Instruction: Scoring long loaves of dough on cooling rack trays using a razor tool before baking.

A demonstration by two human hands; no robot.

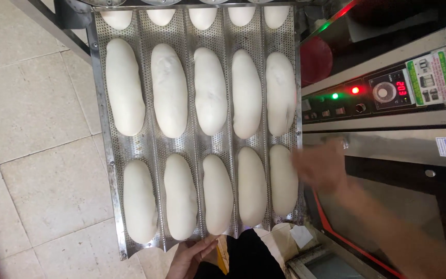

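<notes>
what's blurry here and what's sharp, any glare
Head view: the right hand is smeared by motion blur at the tray's right edge; the dough loaves and perforated metal tray are sharp; the left hand at the near rim is fairly crisp; light is soft and even, with slight sheen on the oven's steel front and glowing red and green lamps.

Perforated metal baguette tray (pixel 113 170), five channels, pale unbaked dough loaves (pixel 169 90) lying in rows

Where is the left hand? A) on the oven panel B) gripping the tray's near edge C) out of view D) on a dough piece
B: the left hand grips the near edge of the tray, below the front row of dough; the blurred right hand is at the tray's right side.
</notes>
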